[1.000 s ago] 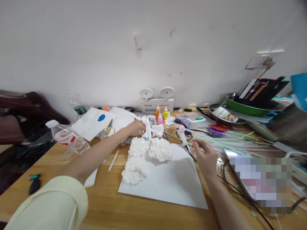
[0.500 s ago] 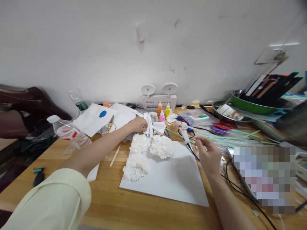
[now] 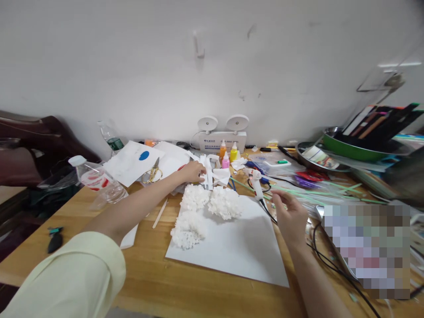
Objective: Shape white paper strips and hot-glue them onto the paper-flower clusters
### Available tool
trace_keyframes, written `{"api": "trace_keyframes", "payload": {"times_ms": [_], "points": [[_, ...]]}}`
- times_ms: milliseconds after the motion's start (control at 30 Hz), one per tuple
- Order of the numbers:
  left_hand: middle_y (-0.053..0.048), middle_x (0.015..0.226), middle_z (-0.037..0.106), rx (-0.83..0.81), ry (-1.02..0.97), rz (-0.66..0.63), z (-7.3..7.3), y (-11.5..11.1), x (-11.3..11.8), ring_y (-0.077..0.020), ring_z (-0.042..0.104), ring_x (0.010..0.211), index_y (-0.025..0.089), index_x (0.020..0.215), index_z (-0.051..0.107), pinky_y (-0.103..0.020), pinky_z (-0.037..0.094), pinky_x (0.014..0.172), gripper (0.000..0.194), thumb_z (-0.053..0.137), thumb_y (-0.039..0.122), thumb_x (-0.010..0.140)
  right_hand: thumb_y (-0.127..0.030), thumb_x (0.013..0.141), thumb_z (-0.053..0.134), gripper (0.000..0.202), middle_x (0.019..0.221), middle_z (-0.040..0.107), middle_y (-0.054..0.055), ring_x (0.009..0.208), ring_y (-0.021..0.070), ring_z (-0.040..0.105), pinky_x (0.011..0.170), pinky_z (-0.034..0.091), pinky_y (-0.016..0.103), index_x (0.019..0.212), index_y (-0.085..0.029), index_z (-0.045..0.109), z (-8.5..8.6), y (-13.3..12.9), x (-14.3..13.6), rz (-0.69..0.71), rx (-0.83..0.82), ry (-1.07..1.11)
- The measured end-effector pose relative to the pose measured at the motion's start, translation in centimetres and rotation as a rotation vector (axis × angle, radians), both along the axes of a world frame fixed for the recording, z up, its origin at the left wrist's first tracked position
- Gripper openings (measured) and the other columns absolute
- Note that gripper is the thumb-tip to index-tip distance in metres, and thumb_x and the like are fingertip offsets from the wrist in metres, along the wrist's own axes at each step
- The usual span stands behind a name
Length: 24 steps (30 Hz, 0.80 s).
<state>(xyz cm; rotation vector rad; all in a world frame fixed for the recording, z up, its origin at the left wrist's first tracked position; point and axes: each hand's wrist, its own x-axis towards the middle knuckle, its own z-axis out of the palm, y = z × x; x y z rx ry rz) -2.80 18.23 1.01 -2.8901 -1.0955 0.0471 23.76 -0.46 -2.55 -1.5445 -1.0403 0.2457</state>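
Note:
My left hand (image 3: 194, 171) reaches over the pile behind the paper, its bent fingers a little apart beside white paper strips (image 3: 207, 172). I see nothing held in it, though the fingertips are partly hidden. Above the sheet's right edge hovers my right hand (image 3: 290, 216), loosely curved, thumb apart from the fingers and nothing visible between them. Just left of it stands a white hot glue gun (image 3: 255, 182) with a black cord. Three clumps of small white pieces lie on the white sheet (image 3: 241, 251): one in front (image 3: 187, 229), one behind (image 3: 195, 197) and one to the right (image 3: 224, 203).
Scissors (image 3: 153, 173) lie on paper at the left, near a water bottle (image 3: 99, 181). Small orange, yellow and pink bottles (image 3: 225, 160) stand before a white emergency light (image 3: 221, 140). A green pan (image 3: 354, 145) and a blurred-out tray (image 3: 338, 245) sit at the right.
The view has shifted slightly. My left hand's fingers have moved a little over the white strips. My right hand stays near the glue gun, almost unchanged.

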Motion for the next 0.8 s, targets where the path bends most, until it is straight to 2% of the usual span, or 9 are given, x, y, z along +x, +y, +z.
{"api": "trace_keyframes", "payload": {"times_ms": [133, 300, 500, 667, 800], "points": [[-0.007, 0.092, 0.064, -0.006, 0.016, -0.032, 0.34, -0.23, -0.11, -0.0238, 0.055, 0.087, 0.018, 0.087, 0.066, -0.031, 0.038, 0.078, 0.034, 0.065, 0.038, 0.060, -0.030, 0.073, 0.052, 0.020, 0.077, 0.066, 0.006, 0.069, 0.0189, 0.060, 0.070, 0.044, 0.032, 0.080, -0.017, 0.064, 0.10, -0.03, -0.03, 0.002, 0.009, -0.018], [-0.007, 0.086, 0.066, -0.006, -0.007, -0.015, 0.36, 0.15, -0.03, -0.0227, 0.056, 0.085, 0.018, 0.084, 0.067, -0.031, 0.038, 0.077, 0.022, 0.057, 0.030, 0.069, -0.030, 0.073, 0.052, 0.020, 0.077, 0.066, 0.006, 0.070, 0.0191, 0.060, 0.070, 0.044, 0.032, 0.080, -0.017, 0.064, 0.11, 0.00, 0.05, 0.001, 0.013, -0.002], [-0.006, 0.083, 0.069, -0.071, -0.088, 0.032, 0.77, 0.34, -0.08, -0.0209, 0.058, 0.083, 0.017, 0.081, 0.069, -0.029, 0.039, 0.076, 0.021, 0.053, 0.028, 0.072, -0.030, 0.073, 0.052, 0.020, 0.076, 0.066, 0.005, 0.069, 0.0187, 0.060, 0.068, 0.044, 0.031, 0.080, -0.017, 0.064, 0.00, 0.02, 0.08, 0.006, 0.006, -0.021], [-0.004, 0.080, 0.070, -0.154, -0.221, 0.103, 0.51, 0.16, -0.26, -0.0196, 0.059, 0.079, 0.017, 0.070, 0.069, -0.027, 0.041, 0.073, 0.020, 0.054, 0.029, 0.070, -0.031, 0.072, 0.052, 0.020, 0.076, 0.066, 0.005, 0.067, 0.0182, 0.060, 0.066, 0.044, 0.030, 0.081, -0.017, 0.064, 0.03, 0.03, 0.01, 0.010, 0.003, 0.000], [-0.005, 0.077, 0.068, -0.189, -0.426, 0.215, 0.84, 0.14, -0.19, -0.0192, 0.058, 0.075, 0.014, 0.068, 0.065, -0.028, 0.042, 0.071, 0.022, 0.049, 0.030, 0.071, -0.030, 0.072, 0.053, 0.019, 0.072, 0.065, 0.005, 0.067, 0.0186, 0.060, 0.067, 0.043, 0.030, 0.080, -0.017, 0.065, 0.17, -0.02, -0.08, 0.002, -0.008, -0.020]]}}
